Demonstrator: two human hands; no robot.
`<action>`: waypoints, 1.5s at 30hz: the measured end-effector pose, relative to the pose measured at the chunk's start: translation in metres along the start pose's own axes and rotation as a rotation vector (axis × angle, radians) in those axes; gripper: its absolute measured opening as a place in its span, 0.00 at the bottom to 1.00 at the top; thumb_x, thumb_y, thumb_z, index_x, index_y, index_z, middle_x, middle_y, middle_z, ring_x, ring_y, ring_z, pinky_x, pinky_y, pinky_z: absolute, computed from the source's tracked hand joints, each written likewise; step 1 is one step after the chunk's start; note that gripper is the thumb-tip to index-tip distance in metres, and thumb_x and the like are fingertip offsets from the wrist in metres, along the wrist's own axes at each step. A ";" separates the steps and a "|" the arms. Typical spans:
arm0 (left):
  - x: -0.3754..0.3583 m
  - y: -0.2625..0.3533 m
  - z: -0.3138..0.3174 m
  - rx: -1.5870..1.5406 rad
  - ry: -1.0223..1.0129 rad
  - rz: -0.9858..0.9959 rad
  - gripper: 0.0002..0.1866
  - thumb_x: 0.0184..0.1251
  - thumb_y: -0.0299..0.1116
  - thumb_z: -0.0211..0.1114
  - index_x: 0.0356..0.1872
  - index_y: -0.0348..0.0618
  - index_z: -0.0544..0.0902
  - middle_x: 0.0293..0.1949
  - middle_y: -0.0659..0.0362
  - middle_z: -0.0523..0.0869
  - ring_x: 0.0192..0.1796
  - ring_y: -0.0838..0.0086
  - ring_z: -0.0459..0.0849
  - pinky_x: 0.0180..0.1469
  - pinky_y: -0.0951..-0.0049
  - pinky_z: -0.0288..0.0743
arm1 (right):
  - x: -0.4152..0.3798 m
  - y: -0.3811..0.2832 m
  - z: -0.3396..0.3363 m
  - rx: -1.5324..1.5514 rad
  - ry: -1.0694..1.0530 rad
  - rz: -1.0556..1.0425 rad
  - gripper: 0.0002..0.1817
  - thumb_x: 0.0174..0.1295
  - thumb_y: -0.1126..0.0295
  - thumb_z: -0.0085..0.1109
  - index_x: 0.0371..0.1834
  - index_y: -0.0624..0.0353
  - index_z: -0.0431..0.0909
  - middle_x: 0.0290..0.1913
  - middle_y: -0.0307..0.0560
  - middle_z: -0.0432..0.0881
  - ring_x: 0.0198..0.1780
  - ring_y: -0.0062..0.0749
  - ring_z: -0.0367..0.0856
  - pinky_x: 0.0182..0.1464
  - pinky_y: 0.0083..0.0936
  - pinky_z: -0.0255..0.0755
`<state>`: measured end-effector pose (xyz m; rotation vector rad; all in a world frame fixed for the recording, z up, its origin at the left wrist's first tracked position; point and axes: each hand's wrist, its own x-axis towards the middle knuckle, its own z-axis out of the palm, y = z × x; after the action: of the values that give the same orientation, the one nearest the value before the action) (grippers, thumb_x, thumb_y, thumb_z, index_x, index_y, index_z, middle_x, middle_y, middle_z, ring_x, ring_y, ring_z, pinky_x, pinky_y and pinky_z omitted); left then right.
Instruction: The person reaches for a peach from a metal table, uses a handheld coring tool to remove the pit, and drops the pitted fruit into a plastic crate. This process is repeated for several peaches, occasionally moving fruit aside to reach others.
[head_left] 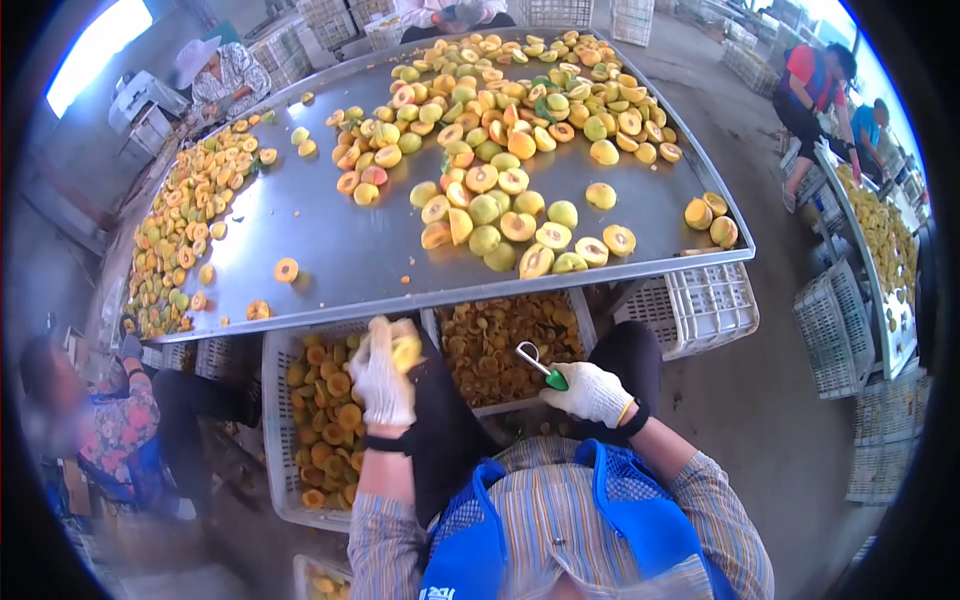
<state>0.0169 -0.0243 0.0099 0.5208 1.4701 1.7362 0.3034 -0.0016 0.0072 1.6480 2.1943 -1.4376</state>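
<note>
My left hand [385,375], in a white glove, is closed on a yellow peach half [407,350] above a white crate [275,440] of peach halves. My right hand [590,392], also gloved, grips the green handle of a pitting tool [543,367], whose metal loop points up and left over a second crate [520,345] holding brown pits and scraps. In front, a metal table [330,235] carries many halved peaches [482,210], some cut side up.
An empty-looking white crate [705,305] stands under the table's right corner. A co-worker [120,420] sits at the left; others are at the far side. At the right, two people stand by another fruit-covered table [880,240] with stacked crates [838,330].
</note>
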 end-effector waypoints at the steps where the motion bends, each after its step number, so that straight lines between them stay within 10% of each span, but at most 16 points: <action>1: 0.016 -0.003 -0.027 0.626 0.060 0.355 0.13 0.70 0.35 0.67 0.46 0.35 0.85 0.37 0.53 0.88 0.39 0.66 0.87 0.44 0.66 0.82 | 0.004 0.012 0.003 -0.011 0.048 -0.004 0.19 0.60 0.51 0.63 0.43 0.56 0.84 0.30 0.51 0.86 0.34 0.43 0.87 0.39 0.35 0.79; 3: 0.023 0.004 -0.027 1.366 0.379 0.937 0.18 0.63 0.34 0.71 0.52 0.37 0.82 0.44 0.51 0.87 0.49 0.56 0.85 0.52 0.58 0.80 | 0.002 0.014 0.000 0.058 0.038 0.047 0.20 0.61 0.50 0.62 0.44 0.54 0.83 0.30 0.49 0.87 0.31 0.40 0.88 0.37 0.35 0.79; 6: 0.032 0.007 0.040 1.127 -0.054 1.191 0.20 0.58 0.33 0.73 0.51 0.41 0.81 0.47 0.50 0.86 0.51 0.52 0.84 0.55 0.54 0.79 | 0.006 0.012 0.006 -0.015 0.011 -0.050 0.18 0.64 0.52 0.62 0.46 0.54 0.83 0.30 0.46 0.88 0.27 0.33 0.88 0.34 0.31 0.79; 10: 0.042 -0.028 0.146 1.192 -0.535 0.937 0.22 0.59 0.30 0.65 0.57 0.53 0.80 0.56 0.55 0.84 0.55 0.56 0.84 0.54 0.57 0.81 | 0.002 0.013 0.017 -0.119 -0.004 -0.092 0.25 0.61 0.50 0.61 0.61 0.43 0.82 0.39 0.52 0.89 0.41 0.51 0.88 0.46 0.44 0.81; 16: 0.091 -0.050 0.191 1.184 -1.164 0.929 0.22 0.58 0.25 0.60 0.54 0.55 0.83 0.57 0.55 0.85 0.57 0.54 0.83 0.59 0.57 0.77 | 0.001 0.016 0.013 -0.218 -0.147 -0.089 0.27 0.65 0.49 0.58 0.67 0.43 0.78 0.38 0.52 0.89 0.39 0.47 0.89 0.43 0.41 0.82; 25: 0.084 -0.006 0.145 1.374 -0.766 0.498 0.22 0.55 0.32 0.66 0.54 0.49 0.84 0.43 0.53 0.90 0.49 0.58 0.88 0.55 0.64 0.79 | -0.009 0.005 -0.005 -0.003 0.145 -0.091 0.29 0.62 0.53 0.63 0.68 0.46 0.76 0.37 0.50 0.89 0.37 0.44 0.90 0.41 0.36 0.82; 27: 0.079 -0.009 0.122 0.365 -0.615 0.077 0.22 0.59 0.30 0.64 0.57 0.41 0.82 0.44 0.52 0.90 0.48 0.62 0.89 0.47 0.69 0.82 | -0.016 -0.007 -0.019 0.165 0.106 0.026 0.24 0.65 0.56 0.62 0.64 0.48 0.79 0.30 0.46 0.89 0.24 0.30 0.88 0.29 0.29 0.81; 33: 0.009 0.001 0.086 -0.701 -0.657 -0.503 0.29 0.78 0.54 0.51 0.57 0.32 0.76 0.47 0.44 0.85 0.42 0.51 0.88 0.33 0.58 0.89 | -0.022 -0.030 -0.016 0.024 0.378 -0.221 0.21 0.65 0.53 0.63 0.58 0.47 0.81 0.30 0.53 0.87 0.31 0.48 0.88 0.36 0.41 0.82; 45: -0.061 -0.012 0.076 -0.683 -0.632 -0.382 0.23 0.75 0.41 0.58 0.61 0.33 0.76 0.56 0.41 0.82 0.56 0.46 0.83 0.60 0.52 0.78 | -0.042 -0.044 -0.006 -0.121 0.454 -0.278 0.20 0.64 0.58 0.64 0.58 0.50 0.81 0.30 0.53 0.87 0.31 0.50 0.87 0.34 0.41 0.80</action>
<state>0.1135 -0.0236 0.0279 0.3380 0.4484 1.4519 0.2901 -0.0285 0.0603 1.8291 2.7835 -1.0183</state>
